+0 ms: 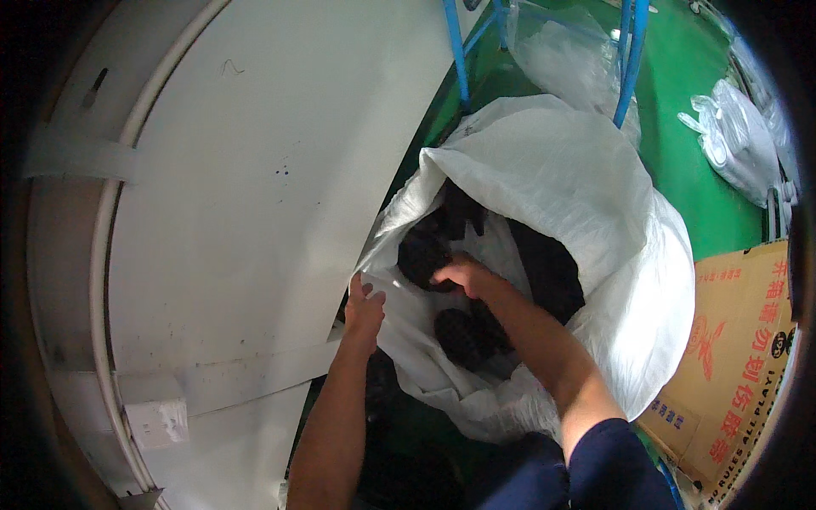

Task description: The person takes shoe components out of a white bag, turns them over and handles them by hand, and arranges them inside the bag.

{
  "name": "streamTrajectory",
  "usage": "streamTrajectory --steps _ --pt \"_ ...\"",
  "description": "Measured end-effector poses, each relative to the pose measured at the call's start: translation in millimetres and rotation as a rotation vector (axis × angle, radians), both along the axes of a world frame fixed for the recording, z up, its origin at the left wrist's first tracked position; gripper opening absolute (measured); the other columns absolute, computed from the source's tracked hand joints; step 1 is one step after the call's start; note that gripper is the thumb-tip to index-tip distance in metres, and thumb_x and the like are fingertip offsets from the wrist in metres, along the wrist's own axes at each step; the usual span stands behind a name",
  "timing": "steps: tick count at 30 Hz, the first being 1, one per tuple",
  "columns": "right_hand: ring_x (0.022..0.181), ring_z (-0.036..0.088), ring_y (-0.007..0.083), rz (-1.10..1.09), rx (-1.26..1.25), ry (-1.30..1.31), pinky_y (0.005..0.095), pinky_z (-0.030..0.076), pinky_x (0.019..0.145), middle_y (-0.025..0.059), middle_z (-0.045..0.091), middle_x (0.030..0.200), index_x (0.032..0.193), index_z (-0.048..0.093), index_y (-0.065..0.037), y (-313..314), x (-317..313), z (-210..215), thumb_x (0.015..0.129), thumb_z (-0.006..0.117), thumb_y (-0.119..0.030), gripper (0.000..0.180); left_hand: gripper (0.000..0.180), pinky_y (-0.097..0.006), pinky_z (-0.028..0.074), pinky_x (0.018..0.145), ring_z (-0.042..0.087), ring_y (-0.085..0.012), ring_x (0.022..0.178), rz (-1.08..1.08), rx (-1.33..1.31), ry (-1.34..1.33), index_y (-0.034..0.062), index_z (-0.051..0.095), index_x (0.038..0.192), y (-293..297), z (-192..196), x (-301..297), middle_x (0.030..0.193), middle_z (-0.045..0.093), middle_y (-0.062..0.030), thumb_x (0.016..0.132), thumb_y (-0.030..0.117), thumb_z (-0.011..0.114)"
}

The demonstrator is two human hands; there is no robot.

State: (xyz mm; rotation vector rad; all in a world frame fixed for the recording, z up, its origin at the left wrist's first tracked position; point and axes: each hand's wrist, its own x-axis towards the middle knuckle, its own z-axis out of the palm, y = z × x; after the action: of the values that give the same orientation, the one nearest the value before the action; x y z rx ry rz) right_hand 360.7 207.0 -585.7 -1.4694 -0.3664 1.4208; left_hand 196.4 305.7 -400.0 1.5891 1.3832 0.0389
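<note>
A large white woven sack stands with its mouth wide, its rim folded outward. Pinched at the sack's left rim, beside the white wall, are the fingers of my left hand. My right hand reaches down into the sack, its fingers closed at the edge of a dark rounded bundle. Whether that bundle is cloth or something else I cannot make out. Nearer to me inside the sack lies another dark bundle, partly under my right forearm. A flat black piece rests along the sack's right inner side.
The white wall with a pipe and a socket box runs along the left. Blue metal legs rise behind the sack near clear plastic bags. To the right are a cardboard box and a tied white plastic bag.
</note>
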Motion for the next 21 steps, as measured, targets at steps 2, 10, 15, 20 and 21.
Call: streamTrajectory --steps 2,10,15,20,21 --pt "0.098 0.063 0.0217 0.051 0.067 -0.019 0.0343 0.054 0.076 0.0099 0.067 0.106 0.118 0.062 0.000 -23.5 4.0 25.7 0.071 0.079 -0.012 0.052 0.075 -0.040 0.046 0.096 0.054 -0.0308 0.119 -0.079 -0.060 -0.043 0.0123 0.024 0.155 18.8 -19.0 -17.3 0.146 0.044 -0.0197 0.090 0.021 0.061" --pt "0.107 0.062 0.0233 0.161 0.303 0.278 0.0399 0.055 0.089 0.0120 0.062 0.121 0.130 0.051 0.002 -125.0 9.0 118.0 0.075 0.077 -0.005 0.061 0.077 -0.044 0.040 0.106 0.050 -0.0299 0.124 -0.022 -0.835 -0.739 0.0081 0.032 0.151 -15.2 34.3 15.2 0.141 0.049 -0.0123 0.089 0.031 0.071" --pt "0.092 0.064 0.0175 -0.320 0.375 0.332 0.0320 0.052 0.079 0.0054 0.069 0.098 0.112 0.061 0.000 -126.0 -23.3 184.0 0.074 0.076 -0.007 0.041 0.059 -0.041 0.043 0.104 0.052 -0.0215 0.123 -0.156 -0.672 -0.830 0.0068 0.046 0.142 -32.6 41.9 34.5 0.135 0.054 -0.0081 0.093 0.033 0.068" --pt "0.094 0.063 0.0211 -0.462 0.218 -0.256 0.0331 0.050 0.085 0.0079 0.067 0.099 0.108 0.059 -0.001 -152.5 -20.1 217.4 0.076 0.077 -0.008 0.038 0.054 -0.036 0.045 0.101 0.054 -0.0169 0.119 -0.069 -0.499 -0.747 0.0075 0.051 0.138 -28.4 29.9 35.0 0.131 0.057 -0.0069 0.097 0.041 0.061" --pt "0.093 0.065 0.0252 -0.526 0.263 -0.228 0.0333 0.049 0.087 0.0096 0.068 0.097 0.107 0.059 -0.001 -156.0 -21.8 223.4 0.077 0.077 -0.009 0.036 0.056 -0.034 0.046 0.099 0.056 -0.0161 0.117 -0.035 -0.431 -0.697 0.0081 0.051 0.138 -28.5 29.4 35.2 0.131 0.057 -0.0069 0.098 0.047 0.059"
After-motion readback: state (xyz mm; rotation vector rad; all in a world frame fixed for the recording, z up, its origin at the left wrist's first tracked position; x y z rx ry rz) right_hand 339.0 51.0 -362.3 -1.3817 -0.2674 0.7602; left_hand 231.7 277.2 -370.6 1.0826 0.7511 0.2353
